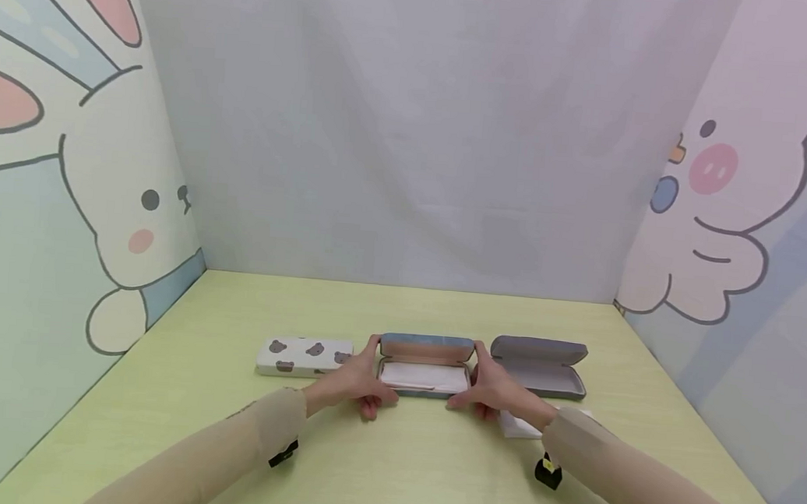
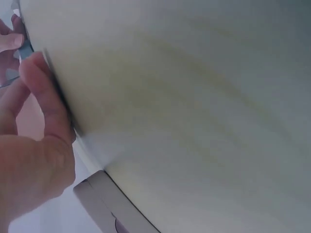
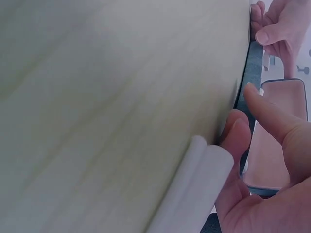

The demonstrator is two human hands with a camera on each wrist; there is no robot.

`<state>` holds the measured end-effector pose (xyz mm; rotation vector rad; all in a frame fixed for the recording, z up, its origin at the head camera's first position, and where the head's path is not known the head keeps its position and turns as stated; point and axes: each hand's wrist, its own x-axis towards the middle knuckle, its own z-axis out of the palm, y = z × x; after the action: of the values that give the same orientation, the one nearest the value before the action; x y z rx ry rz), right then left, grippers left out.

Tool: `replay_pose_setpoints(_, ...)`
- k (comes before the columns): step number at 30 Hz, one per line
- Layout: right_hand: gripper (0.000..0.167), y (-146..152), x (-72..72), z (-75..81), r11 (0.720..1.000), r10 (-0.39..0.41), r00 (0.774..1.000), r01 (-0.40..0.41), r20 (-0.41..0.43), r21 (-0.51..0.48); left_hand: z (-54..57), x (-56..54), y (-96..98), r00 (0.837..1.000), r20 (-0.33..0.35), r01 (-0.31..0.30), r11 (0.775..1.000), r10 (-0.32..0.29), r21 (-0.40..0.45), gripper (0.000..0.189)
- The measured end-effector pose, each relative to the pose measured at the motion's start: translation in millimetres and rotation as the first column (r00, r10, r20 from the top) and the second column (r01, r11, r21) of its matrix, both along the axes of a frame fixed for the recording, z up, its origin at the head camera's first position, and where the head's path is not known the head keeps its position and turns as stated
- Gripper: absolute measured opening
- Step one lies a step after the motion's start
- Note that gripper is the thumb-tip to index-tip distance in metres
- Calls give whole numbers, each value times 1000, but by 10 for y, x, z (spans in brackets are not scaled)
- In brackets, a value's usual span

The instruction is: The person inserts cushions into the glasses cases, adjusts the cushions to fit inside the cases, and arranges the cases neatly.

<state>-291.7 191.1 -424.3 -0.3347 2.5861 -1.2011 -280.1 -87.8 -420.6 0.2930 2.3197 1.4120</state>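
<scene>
A blue glasses case with a pink lining stands on the table with its lid raised. Inside it lies a folded white cloth. My left hand holds the case's left end, thumb at the front and a finger up by the lid. At the right end my right hand grips it in the same way. The right wrist view shows the thumb and fingers of the right hand around the edge of the case, with the pink lid lining beyond. In the left wrist view, the left hand hides much of the case.
To the left lies a closed white case with bear prints, partly behind the left hand. An opened grey glasses case stands at the right. A white cloth lies under the right forearm. Printed cartoon walls enclose the yellow table.
</scene>
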Motion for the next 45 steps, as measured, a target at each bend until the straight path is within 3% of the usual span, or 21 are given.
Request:
replay_pose_setpoints(8,109,-75,9,-13,999,-12,999,13,-30,35,-20,37,74,997,-65,-45,997,41,-62,116)
replay_pose_setpoints(23,115,-154,33,-50,995,-74,995,79,-69,67,-66,50,154,987,-141,-95,991,81,-97,106)
replay_pose_setpoints(38,97,-108,11,-84,998,-39,992,46,-119,51,-62,32,153,984,-166,-72,994,59,-76,90)
replay_pose_setpoints(45,97,-101,2,-100,997,-25,985,37,-168,68,-63,32,148,984,-165,-76,995,65,-59,84)
